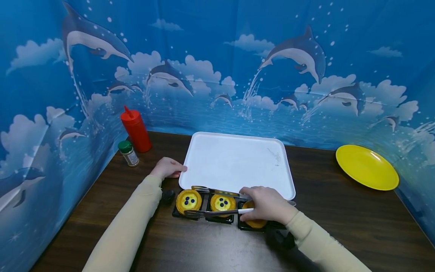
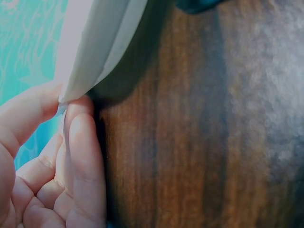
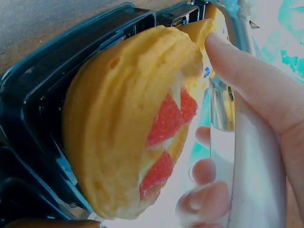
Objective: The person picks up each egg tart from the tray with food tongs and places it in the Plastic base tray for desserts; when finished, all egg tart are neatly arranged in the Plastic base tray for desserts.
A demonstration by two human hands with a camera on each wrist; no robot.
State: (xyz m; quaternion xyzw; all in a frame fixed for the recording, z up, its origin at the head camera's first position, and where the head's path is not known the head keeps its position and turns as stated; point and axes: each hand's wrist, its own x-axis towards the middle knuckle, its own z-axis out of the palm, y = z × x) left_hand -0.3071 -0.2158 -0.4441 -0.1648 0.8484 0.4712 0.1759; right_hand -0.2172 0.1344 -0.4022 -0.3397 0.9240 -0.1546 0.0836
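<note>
My left hand [image 1: 168, 168] pinches the left rim of a white tray [image 1: 234, 160]; the left wrist view shows the tray's edge [image 2: 102, 52] between thumb and fingertips. My right hand [image 1: 266, 204] grips serving tongs [image 1: 217, 213] by their pale handles [image 3: 259, 161], arms spread apart. The dark tong ends reach left over a row of tarts in black trays. Dark berries top the left tart [image 1: 188, 200] and the middle tart [image 1: 222, 204]. A third tart [image 3: 114, 123], with red fruit pieces, lies under my right hand, partly hidden in the head view.
A red squeeze bottle [image 1: 136, 130] and a green-capped shaker [image 1: 129, 153] stand at the back left of the dark wooden table [image 1: 190, 249]. A yellow plate [image 1: 367, 167] lies at the far right. A dolphin-print curtain [image 1: 217, 68] encloses the back and sides.
</note>
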